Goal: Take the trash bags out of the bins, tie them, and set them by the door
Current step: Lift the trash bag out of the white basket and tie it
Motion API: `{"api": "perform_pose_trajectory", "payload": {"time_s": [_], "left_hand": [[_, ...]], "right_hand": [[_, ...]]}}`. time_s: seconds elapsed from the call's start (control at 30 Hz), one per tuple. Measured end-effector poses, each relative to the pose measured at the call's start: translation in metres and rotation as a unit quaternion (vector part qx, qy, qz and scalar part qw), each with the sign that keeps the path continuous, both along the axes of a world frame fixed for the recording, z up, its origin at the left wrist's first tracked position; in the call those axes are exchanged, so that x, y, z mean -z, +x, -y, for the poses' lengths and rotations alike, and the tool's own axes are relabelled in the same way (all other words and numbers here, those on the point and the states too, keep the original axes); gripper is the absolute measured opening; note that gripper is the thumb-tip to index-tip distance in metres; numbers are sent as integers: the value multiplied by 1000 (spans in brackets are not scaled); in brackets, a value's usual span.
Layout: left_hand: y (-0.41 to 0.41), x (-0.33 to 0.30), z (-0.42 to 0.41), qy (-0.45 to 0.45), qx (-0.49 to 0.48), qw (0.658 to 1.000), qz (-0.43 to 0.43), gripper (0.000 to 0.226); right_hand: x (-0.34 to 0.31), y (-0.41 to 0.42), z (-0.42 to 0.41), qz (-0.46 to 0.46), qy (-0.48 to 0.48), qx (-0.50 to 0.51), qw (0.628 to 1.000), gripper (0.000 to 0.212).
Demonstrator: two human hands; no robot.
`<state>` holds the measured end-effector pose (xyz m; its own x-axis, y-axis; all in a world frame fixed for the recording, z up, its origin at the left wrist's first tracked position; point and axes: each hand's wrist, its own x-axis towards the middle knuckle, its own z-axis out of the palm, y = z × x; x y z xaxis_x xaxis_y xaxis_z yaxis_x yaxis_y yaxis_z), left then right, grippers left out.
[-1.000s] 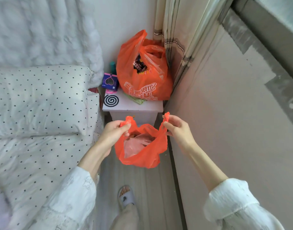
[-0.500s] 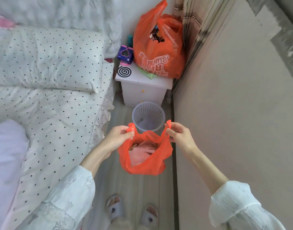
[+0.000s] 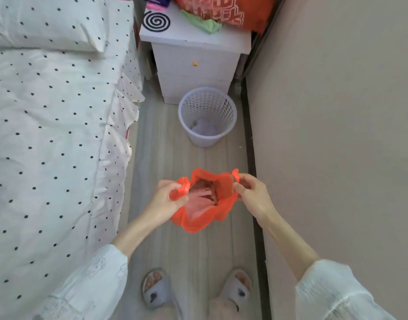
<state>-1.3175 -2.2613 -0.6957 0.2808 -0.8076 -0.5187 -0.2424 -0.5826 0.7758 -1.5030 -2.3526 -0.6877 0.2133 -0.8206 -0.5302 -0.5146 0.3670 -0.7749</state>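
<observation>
Above the floorboards, left hand (image 3: 167, 199) and right hand (image 3: 252, 192) pinch the crinkly orange plastic trash bag's (image 3: 204, 204) handles (mouth gaping): cross them, knot snugly.

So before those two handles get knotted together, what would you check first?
1. Orange trash bag out of the bin: ok.
2. Left hand grips a handle: ok.
3. Right hand grips the other handle: ok.
4. Trash sits below the bag's mouth: ok.
5. Handles crossed for a knot: not ok, they are apart.
6. Tears in the bag: cannot tell.
</observation>
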Motion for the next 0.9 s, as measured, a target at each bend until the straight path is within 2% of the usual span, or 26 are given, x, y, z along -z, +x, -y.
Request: {"api": "perform_pose_trajectory", "payload": {"time_s": [0.17, 0.3, 0.43, 0.57, 0.67, 0.77, 0.9], "left_hand": [[-3, 62, 14, -55, -54, 997, 4, 39], [1, 104, 35, -143, -88, 982, -85, 15], [3, 142, 61, -211, -130, 951, -185, 15], [8, 168, 88, -301, -82, 928, -204, 30], [13, 189, 106, -356, -29, 921, -157, 45], [16, 210, 121, -397, 3, 915, -70, 57], [29, 240, 134, -470, -31, 881, 54, 62]], "right_hand": [[65, -2, 13, -43, -111, -44, 992, 29], [109, 1, 30, -33, -197, -52, 979, 24], [141, 10, 51, 22, -259, -10, 966, 16], [160, 17, 70, 170, -237, 13, 957, 30], [186, 21, 80, 219, -256, -4, 942, 58], [220, 27, 84, 207, -289, -29, 934, 92], [252, 35, 80, 178, -334, -33, 925, 105]]}}
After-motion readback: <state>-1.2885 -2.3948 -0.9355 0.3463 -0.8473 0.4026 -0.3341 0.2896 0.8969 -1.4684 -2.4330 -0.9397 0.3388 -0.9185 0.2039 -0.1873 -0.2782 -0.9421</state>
